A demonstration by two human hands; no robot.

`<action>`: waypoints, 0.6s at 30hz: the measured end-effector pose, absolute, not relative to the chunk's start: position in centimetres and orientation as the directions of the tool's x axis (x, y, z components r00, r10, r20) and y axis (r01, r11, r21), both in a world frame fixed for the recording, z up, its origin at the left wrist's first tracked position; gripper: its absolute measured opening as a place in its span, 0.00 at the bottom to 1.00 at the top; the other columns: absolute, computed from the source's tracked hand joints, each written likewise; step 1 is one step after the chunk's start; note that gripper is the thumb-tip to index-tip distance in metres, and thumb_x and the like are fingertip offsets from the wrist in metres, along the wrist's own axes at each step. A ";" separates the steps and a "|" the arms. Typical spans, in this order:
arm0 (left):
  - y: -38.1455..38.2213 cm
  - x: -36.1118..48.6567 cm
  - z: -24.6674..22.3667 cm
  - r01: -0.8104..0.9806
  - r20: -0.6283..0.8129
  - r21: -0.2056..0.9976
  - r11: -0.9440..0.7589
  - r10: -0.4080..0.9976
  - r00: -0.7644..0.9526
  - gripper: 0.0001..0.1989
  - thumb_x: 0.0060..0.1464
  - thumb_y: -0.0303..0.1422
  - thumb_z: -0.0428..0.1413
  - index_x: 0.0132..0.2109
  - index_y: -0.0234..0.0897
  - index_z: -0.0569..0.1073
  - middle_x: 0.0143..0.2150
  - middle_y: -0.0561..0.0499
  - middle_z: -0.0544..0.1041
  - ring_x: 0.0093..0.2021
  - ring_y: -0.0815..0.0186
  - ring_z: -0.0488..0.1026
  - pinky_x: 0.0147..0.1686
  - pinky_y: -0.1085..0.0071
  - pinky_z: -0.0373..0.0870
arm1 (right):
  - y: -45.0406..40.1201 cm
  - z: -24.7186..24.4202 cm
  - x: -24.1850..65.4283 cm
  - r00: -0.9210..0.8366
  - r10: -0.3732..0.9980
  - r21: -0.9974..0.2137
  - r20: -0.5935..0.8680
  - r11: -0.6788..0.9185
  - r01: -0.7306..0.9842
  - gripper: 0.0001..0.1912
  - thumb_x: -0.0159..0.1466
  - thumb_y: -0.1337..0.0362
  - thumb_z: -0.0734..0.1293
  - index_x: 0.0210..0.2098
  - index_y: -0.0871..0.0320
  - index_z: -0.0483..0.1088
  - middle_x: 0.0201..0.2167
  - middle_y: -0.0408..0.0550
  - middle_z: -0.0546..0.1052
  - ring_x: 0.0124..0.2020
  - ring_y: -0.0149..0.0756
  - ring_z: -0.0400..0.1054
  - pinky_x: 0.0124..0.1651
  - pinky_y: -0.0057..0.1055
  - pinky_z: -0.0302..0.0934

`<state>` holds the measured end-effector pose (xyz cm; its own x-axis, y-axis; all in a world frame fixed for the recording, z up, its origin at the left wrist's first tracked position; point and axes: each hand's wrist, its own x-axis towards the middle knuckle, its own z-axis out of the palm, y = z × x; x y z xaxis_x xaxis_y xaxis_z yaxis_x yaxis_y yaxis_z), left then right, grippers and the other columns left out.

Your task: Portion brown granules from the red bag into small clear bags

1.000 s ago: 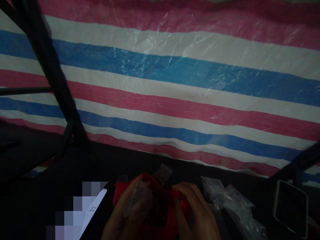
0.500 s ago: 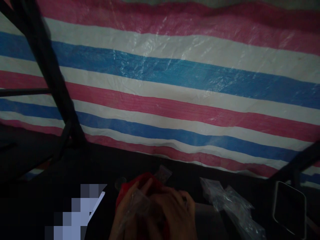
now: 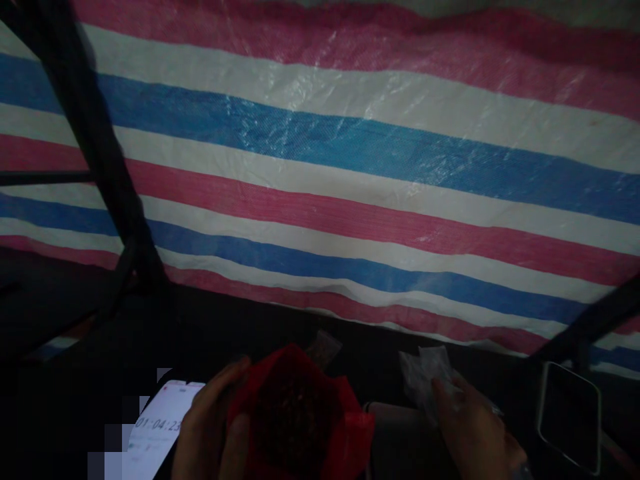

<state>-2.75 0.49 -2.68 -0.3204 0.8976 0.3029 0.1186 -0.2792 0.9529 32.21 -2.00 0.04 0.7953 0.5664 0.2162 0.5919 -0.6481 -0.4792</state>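
Observation:
In the lower middle of the head view stands a red bag (image 3: 357, 433) with its mouth open, holding a dark, grainy mass whose kind I cannot make out. My left hand (image 3: 213, 420) grips the bag's left side, thumb in front and fingers behind. Off to the right, my right hand (image 3: 470, 427) is closed on clear plastic bags (image 3: 425, 373), partly covering them. Just behind the red bag lies a small clear bag (image 3: 325, 350) with something dark in it. The light is dim, so fine detail is lost.
A lit phone (image 3: 163, 420) showing running digits lies beside my left hand. Another device with a dark screen (image 3: 570, 417) is at far right. A dark flat object (image 3: 400, 433) sits between bag and right hand. Striped sheeting (image 3: 350, 200) hangs behind a dark frame leg (image 3: 107, 167).
My hands, together over the red bag with a small clear bag before, have parted. The right moved right onto the plastic bags; the left shifted left, and the red bag's mouth is now uncovered.

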 end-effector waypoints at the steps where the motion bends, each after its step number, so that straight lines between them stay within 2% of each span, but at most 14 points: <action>1: 0.7 -3.0 -3.0 0.100 0.292 0.957 -0.274 0.901 -0.322 0.21 0.64 0.47 0.62 0.60 0.46 0.77 0.62 0.46 0.80 0.62 0.51 0.78 0.57 0.62 0.82 | -2.0 -0.3 32.2 0.789 0.563 -0.434 0.244 -0.664 0.608 0.34 0.65 0.46 0.58 0.60 0.62 0.73 0.55 0.72 0.80 0.59 0.72 0.73 0.60 0.65 0.62; 3: 1.1 -3.3 -3.5 0.066 0.274 0.961 -0.268 0.900 -0.337 0.21 0.64 0.47 0.62 0.60 0.46 0.77 0.63 0.46 0.80 0.62 0.51 0.79 0.56 0.61 0.82 | -1.8 -0.5 31.8 0.778 0.528 -0.373 0.341 -0.683 0.627 0.36 0.67 0.46 0.56 0.65 0.62 0.70 0.58 0.73 0.76 0.60 0.75 0.70 0.59 0.68 0.62; 5: 1.6 -3.5 -4.1 0.049 0.255 0.966 -0.254 0.904 -0.344 0.21 0.62 0.47 0.63 0.58 0.46 0.78 0.61 0.46 0.81 0.60 0.50 0.80 0.54 0.60 0.83 | -1.6 -0.7 31.2 0.747 0.515 -0.342 0.420 -0.673 0.656 0.34 0.69 0.49 0.55 0.67 0.60 0.68 0.60 0.71 0.74 0.61 0.73 0.69 0.58 0.67 0.63; 8: 2.1 -3.7 -4.8 0.046 0.213 0.977 -0.210 0.916 -0.339 0.22 0.59 0.49 0.64 0.56 0.46 0.79 0.58 0.45 0.82 0.57 0.48 0.81 0.52 0.57 0.84 | -1.5 -1.7 31.2 0.688 0.586 -0.295 0.429 -0.629 0.720 0.28 0.69 0.58 0.56 0.62 0.56 0.74 0.61 0.66 0.75 0.62 0.68 0.68 0.57 0.63 0.64; 10: 2.1 -3.6 -4.8 0.073 0.218 0.976 -0.206 0.911 -0.350 0.22 0.60 0.50 0.63 0.56 0.46 0.78 0.58 0.45 0.82 0.58 0.47 0.80 0.54 0.55 0.82 | -1.7 -2.8 31.8 0.643 0.635 -0.261 0.428 -0.594 0.761 0.25 0.67 0.61 0.57 0.56 0.55 0.79 0.61 0.65 0.76 0.63 0.68 0.67 0.58 0.63 0.63; 12: 1.6 -3.2 -4.3 0.127 0.262 0.965 -0.231 0.896 -0.359 0.21 0.63 0.49 0.61 0.58 0.47 0.77 0.60 0.45 0.80 0.60 0.48 0.79 0.59 0.53 0.79 | -1.8 -3.4 32.3 0.612 0.649 -0.241 0.452 -0.572 0.784 0.25 0.68 0.60 0.57 0.54 0.55 0.81 0.62 0.65 0.77 0.63 0.70 0.66 0.59 0.65 0.62; 14: 1.0 -2.5 -3.5 0.185 0.308 0.949 -0.256 0.882 -0.356 0.19 0.67 0.47 0.58 0.60 0.48 0.75 0.62 0.46 0.78 0.62 0.50 0.77 0.64 0.51 0.75 | -1.6 -2.9 31.9 0.604 0.635 -0.237 0.481 -0.569 0.787 0.26 0.70 0.57 0.56 0.56 0.55 0.81 0.62 0.66 0.77 0.63 0.71 0.65 0.59 0.66 0.60; 16: 0.5 -1.7 -2.5 0.238 0.355 0.928 -0.285 0.870 -0.342 0.17 0.68 0.46 0.56 0.59 0.49 0.75 0.62 0.47 0.78 0.62 0.51 0.76 0.64 0.50 0.73 | -1.0 -1.3 30.3 0.609 0.620 -0.243 0.494 -0.574 0.782 0.28 0.72 0.54 0.56 0.60 0.55 0.78 0.63 0.65 0.76 0.66 0.70 0.62 0.60 0.66 0.59; 18: 0.1 -1.0 -1.8 0.297 0.418 0.898 -0.325 0.840 -0.346 0.15 0.70 0.45 0.54 0.59 0.50 0.74 0.61 0.48 0.78 0.62 0.51 0.76 0.65 0.48 0.72 | 0.3 0.8 27.9 0.613 0.640 -0.256 0.463 -0.566 0.784 0.26 0.72 0.55 0.59 0.62 0.56 0.77 0.66 0.63 0.74 0.69 0.67 0.60 0.65 0.64 0.56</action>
<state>-0.97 0.10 -1.85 -0.3456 0.8399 0.4184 0.2970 -0.3251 0.8979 27.88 0.27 0.83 0.6134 0.6397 0.4631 0.7836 -0.5659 -0.2562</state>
